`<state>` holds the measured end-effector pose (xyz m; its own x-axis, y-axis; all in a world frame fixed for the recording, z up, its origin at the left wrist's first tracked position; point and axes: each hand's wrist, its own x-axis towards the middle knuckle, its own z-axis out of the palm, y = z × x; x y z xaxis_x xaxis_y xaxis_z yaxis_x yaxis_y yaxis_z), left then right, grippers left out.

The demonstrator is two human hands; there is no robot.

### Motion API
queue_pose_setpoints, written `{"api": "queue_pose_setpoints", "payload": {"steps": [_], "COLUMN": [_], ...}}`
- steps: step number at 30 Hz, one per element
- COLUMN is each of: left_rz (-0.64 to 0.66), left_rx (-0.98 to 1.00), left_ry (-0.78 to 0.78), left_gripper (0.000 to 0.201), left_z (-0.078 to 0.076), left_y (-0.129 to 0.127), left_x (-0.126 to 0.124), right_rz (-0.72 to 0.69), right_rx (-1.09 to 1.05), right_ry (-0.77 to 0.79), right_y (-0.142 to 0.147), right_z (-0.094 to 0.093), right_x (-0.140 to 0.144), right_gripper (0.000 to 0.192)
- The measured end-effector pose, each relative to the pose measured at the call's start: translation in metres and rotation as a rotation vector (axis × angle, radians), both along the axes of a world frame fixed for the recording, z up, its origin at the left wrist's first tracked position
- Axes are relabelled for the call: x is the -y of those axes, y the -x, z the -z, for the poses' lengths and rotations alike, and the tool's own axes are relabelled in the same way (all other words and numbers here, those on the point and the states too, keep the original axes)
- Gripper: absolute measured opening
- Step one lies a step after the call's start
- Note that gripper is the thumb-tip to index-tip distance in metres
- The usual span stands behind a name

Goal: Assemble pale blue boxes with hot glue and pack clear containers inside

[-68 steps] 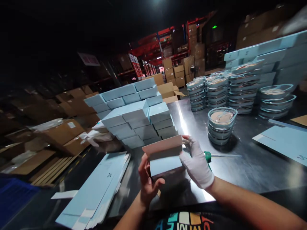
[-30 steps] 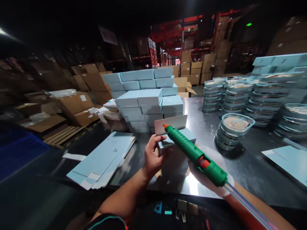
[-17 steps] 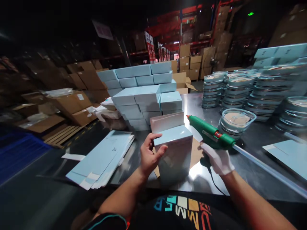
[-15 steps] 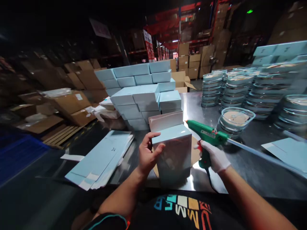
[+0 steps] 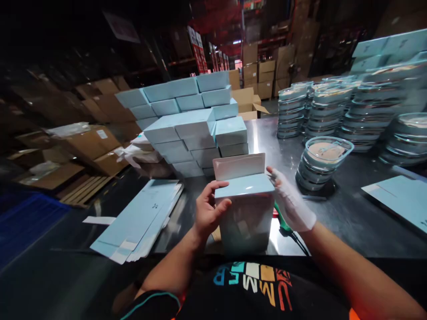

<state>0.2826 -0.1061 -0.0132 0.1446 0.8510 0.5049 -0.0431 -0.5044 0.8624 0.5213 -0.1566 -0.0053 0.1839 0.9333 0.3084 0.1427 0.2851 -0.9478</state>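
Brown cartons [image 5: 90, 144] crowd the dim warehouse behind a dark metal surface [image 5: 336, 231], which carries stacked boxes [image 5: 195, 129] at the far side, piled tubs [image 5: 315, 171] to the right and flat blanks [image 5: 133, 222] to the left. Upright at the near edge, right before the person, is a pale blue box [image 5: 247, 222], its flap [image 5: 238, 166] raised along the far side of the top.

The bare left hand [image 5: 207, 211] grips the box's upper left corner, thumb on the near face, fingers over the top edge. The gloved right hand [image 5: 293, 204] is just beside the upper right corner, fingers reaching forward; whether they touch the box cannot be told. A green glue gun [image 5: 283, 221] lies behind that hand, partly hidden.

The box looks like thin card, so probably light, fairly stiff at its folded corners but easily dented mid-panel. Its sheen suggests a slick face, where a bare thumb may slip. Upper corners seem the soundest hold; the flap would likely bend if used as a handle.
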Motion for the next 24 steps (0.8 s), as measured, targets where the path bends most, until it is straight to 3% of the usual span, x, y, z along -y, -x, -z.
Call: {"api": "queue_pose_setpoints", "payload": {"steps": [2, 4, 8, 11, 13, 14, 18, 21, 24], "left_rz": [0.007, 0.003, 0.016, 0.118, 0.157, 0.163, 0.166, 0.113, 0.089], "left_rx": [-0.07, -0.107, 0.081, 0.176, 0.099, 0.056, -0.098, -0.508, -0.895], "left_ry": [-0.072, -0.144, -0.341, -0.479, -0.546, -0.574, -0.663, -0.775, -0.871], "left_gripper": [0.067, 0.064, 0.053, 0.05, 0.035, 0.027, 0.02, 0.033, 0.052], "left_z": [0.002, 0.008, 0.022, 0.025, 0.024, 0.022, 0.003, -0.022, -0.045], "left_y": [0.0, 0.001, 0.0, 0.0, 0.003, 0.006, 0.022, 0.031, 0.033], "left_x": [0.001, -0.001, -0.01, -0.019, -0.023, -0.025, -0.028, -0.015, 0.005], "right_rz": [-0.051, -0.067, -0.167, -0.181, -0.186, -0.195, -0.164, -0.083, -0.172], "right_rx": [-0.013, -0.016, 0.026, 0.15, 0.193, 0.21, 0.31, 0.513, 0.696], "right_ry": [0.023, 0.044, -0.089, -0.276, -0.333, -0.358, -0.502, -0.645, -0.781], "right_y": [0.014, 0.015, -0.002, -0.011, -0.011, -0.011, -0.003, 0.007, 0.016], "right_z": [-0.016, -0.018, 0.008, 0.025, 0.028, 0.028, 0.022, 0.017, 0.01], "right_x": [-0.001, -0.002, -0.001, 0.007, 0.014, 0.017, 0.019, 0.018, 0.019], "right_gripper": [0.066, 0.07, 0.079, 0.047, 0.026, 0.025, 0.038, 0.054, 0.075]}}
